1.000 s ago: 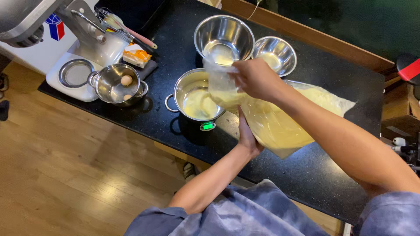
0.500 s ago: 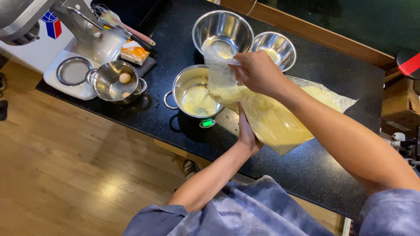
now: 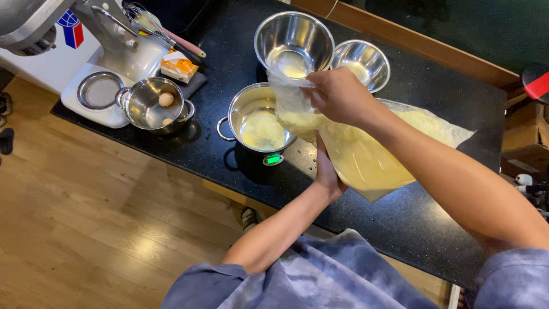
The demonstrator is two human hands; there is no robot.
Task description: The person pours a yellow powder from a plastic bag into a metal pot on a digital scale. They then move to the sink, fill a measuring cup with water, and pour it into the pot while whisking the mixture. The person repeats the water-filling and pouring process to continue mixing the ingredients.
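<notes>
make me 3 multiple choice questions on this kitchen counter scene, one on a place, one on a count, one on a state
1. Where is the mouth of the plastic bag held?
A. over the handled pot
B. over the mixer bowl
C. over the floor

2. How many steel vessels stand on the counter?
A. two
B. four
C. six

3. What state is the bag in?
A. empty and folded
B. sealed and lying flat
C. holding pale yellow mix, tilted

Answers: 1 A, the right hand pinches the bag's mouth above the pot. 2 B, a pot, a mixer bowl and two plain bowls. 3 C, the left hand props the bag from below, tipped toward the pot.
</notes>
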